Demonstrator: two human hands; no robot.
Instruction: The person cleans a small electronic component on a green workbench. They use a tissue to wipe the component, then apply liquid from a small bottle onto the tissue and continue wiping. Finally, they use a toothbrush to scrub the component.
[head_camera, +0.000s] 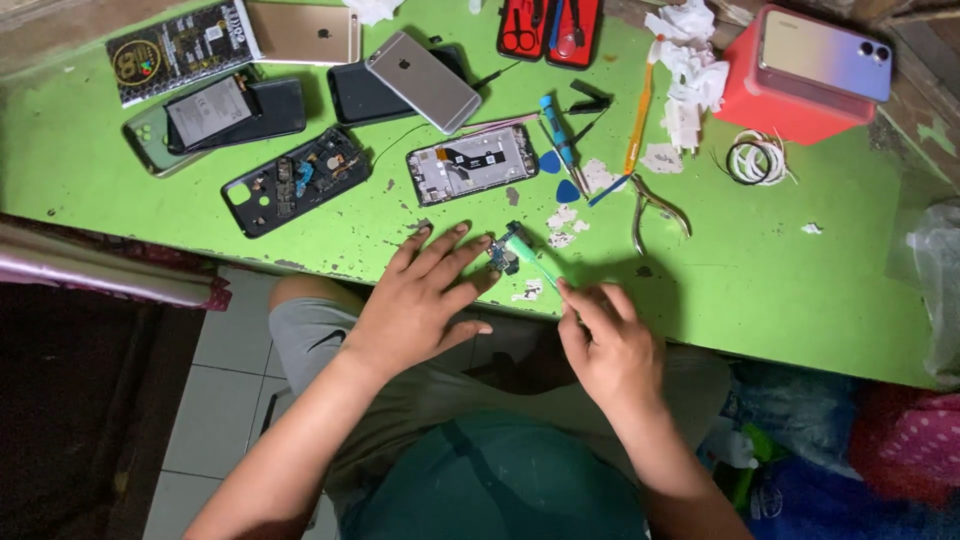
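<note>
Left hand (425, 300) pins a small circuit board (502, 255); right hand (610, 345) grasps a green tool (535, 262).

A single camera, worn on the person's head, looks steeply down over the near edge of the green tabletop (300, 240). It sits close above the work: both forearms enter from the bottom of the frame, the lap and floor tiles show beneath the edge, and the tabletop's far side meets the top border.
</note>
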